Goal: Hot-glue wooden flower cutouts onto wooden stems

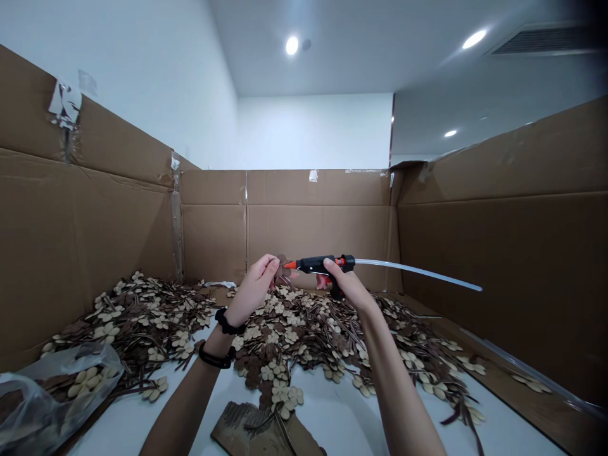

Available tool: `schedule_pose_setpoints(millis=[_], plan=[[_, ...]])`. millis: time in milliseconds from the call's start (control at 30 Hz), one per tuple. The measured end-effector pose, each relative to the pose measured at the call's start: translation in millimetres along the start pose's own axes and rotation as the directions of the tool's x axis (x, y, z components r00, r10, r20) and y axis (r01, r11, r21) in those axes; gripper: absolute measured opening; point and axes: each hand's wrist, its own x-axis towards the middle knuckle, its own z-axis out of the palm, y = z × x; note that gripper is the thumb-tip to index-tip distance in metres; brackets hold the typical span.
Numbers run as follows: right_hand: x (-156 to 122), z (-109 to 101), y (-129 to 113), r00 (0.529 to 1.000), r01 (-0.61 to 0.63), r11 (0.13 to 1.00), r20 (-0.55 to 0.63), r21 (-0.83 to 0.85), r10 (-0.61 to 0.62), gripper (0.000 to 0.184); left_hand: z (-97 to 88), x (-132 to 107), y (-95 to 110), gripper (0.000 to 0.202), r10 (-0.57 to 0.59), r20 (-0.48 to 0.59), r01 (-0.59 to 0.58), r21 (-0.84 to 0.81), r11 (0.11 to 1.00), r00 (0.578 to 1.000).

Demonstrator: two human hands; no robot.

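My right hand [346, 284] is wrapped round the grip of a black and orange glue gun [319, 263]. A long clear glue stick [418, 271] juts out of the gun's back to the right. The gun's orange nozzle points left at a small dark brown wooden piece [284, 270]. My left hand [256, 282] pinches that piece between its fingertips, raised above the table. Two black bands sit on my left wrist. Both hands are held up in front of the back cardboard wall.
Tall cardboard walls [95, 209] enclose a white table [342, 418]. Heaps of pale flower-shaped wooden cutouts [156, 316] and dark brown strips cover it. A clear plastic bag [57, 386] of pieces lies at the near left. A brown cardboard piece [256, 434] lies at the front edge.
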Motion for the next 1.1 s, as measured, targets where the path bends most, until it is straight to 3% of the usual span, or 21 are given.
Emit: schedule_pose_setpoints(millis=[433,967,1100], plan=[[2.8,7.9,4.8,1.000,0.016,0.999,0.006,0.043,-0.016,0.058,-1.0,-1.4,0.6,0.038,-0.023,-0.045,0.022,-0.031,0.999,0.999],[1.2,14.7,-9.3,0.994,-0.058,0.998,-0.092,-0.004,0.058,0.060,2.1,0.1,3.8,0.029,-0.058,-0.041,0.052,-0.143,0.988,0.997],[3.7,10.1,-6.7,0.988,-0.075,0.995,-0.136,-0.065,0.066,0.058,0.5,4.7,-3.4,0.028,-0.033,-0.128,0.021,-0.095,0.995,0.991]])
